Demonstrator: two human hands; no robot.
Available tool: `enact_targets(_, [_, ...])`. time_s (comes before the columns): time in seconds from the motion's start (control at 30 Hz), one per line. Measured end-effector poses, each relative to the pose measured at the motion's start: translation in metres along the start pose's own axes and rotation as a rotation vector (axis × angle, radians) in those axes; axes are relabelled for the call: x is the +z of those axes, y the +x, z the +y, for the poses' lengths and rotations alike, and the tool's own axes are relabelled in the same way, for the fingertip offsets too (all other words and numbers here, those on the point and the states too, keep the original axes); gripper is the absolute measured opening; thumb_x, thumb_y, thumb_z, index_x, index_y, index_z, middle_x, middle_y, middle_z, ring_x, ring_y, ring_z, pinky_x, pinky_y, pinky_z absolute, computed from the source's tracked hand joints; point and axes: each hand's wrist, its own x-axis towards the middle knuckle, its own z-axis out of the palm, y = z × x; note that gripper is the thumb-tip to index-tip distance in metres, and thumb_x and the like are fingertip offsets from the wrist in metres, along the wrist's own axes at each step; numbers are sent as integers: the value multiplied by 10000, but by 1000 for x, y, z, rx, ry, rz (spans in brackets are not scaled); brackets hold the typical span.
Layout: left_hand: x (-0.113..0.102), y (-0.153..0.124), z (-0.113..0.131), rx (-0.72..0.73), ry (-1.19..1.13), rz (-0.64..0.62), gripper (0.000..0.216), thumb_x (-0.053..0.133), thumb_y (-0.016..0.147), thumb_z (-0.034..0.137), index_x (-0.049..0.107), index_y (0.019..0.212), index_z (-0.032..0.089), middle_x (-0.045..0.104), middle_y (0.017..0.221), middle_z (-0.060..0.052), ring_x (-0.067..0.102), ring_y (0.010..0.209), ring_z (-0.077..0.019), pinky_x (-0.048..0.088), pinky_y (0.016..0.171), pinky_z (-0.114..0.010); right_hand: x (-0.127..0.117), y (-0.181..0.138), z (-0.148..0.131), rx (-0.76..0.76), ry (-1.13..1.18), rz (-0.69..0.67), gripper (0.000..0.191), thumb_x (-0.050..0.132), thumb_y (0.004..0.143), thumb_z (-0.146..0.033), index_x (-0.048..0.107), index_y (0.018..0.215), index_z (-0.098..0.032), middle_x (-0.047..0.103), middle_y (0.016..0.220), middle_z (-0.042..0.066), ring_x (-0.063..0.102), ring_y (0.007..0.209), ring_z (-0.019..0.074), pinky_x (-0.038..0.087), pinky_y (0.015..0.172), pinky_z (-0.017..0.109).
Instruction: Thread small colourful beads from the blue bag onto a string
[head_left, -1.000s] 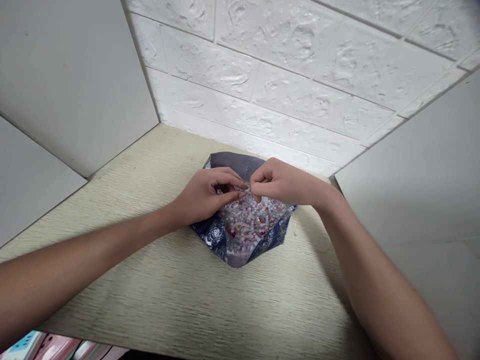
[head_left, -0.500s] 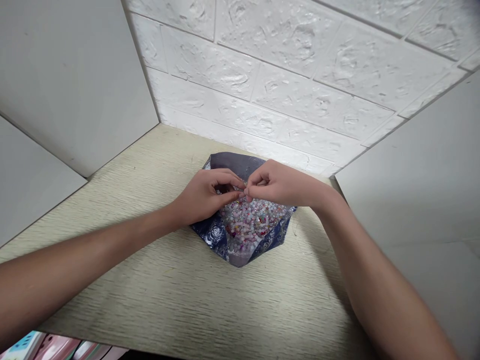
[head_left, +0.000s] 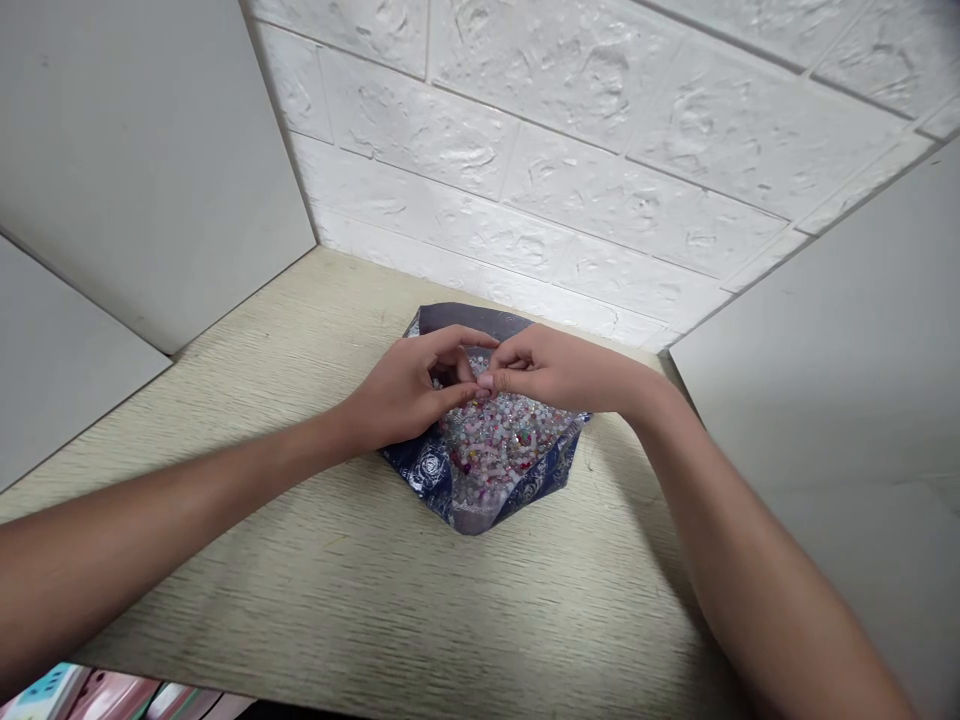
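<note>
A dark blue bag (head_left: 431, 468) with silver rose prints lies opened out on the wooden surface. Many small beads (head_left: 499, 440) in pink, white, clear and red fill its middle. Above them my left hand (head_left: 420, 385) and my right hand (head_left: 559, 370) meet at the fingertips. On the left, thumb and a bent finger pinch together while the index finger stretches over to the right hand. My right thumb and index finger are pressed together as well. Whatever sits between the fingertips is too small to make out.
Behind the bag rises a white brick-patterned wall (head_left: 480, 150). White panels stand at the left (head_left: 150, 170) and right (head_left: 840, 350) of the wooden surface (head_left: 375, 600). Below its front edge, pink and blue plastic items (head_left: 112, 692) show at the lower left.
My left index finger has lifted and straightened toward the right hand. The fingertips have shifted slightly left and stay together. The bag has barely moved.
</note>
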Motion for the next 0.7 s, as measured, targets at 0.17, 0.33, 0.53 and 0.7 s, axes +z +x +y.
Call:
enact_targets(0.17, [-1,1,-2,60,166,89,126,633,813,176,711,911,180,691,758,10,628,707,-116,479,646,-216,-2,-3,-2,7,46,71,184,503,806,-245,568,650,-170,430,577,-35,332,535,82,241,506,259])
enact_targets(0.33, [-2,1,-2,85,167,90,75,593,847,185,664,825,170,677,754,19,617,692,-106,478,655,-220,-5,-6,-1,36,104,129,109,526,765,-237,608,724,-177,480,588,-39,375,540,80,259,504,249])
enact_targets(0.53, [0,-4,-2,134,-52,158,48,541,900,223,556,884,180,660,753,7,639,670,-114,518,625,-237,-12,-9,1,10,182,-18,128,494,740,-177,603,672,-173,588,653,-11,440,565,88,310,512,244])
enact_targets(0.7, [-1,-4,-1,224,114,283,26,596,866,198,608,882,181,674,809,-7,642,732,-130,513,667,-262,-15,-12,-3,-131,422,-100,170,446,737,-124,601,675,-161,610,666,8,568,668,121,428,643,254])
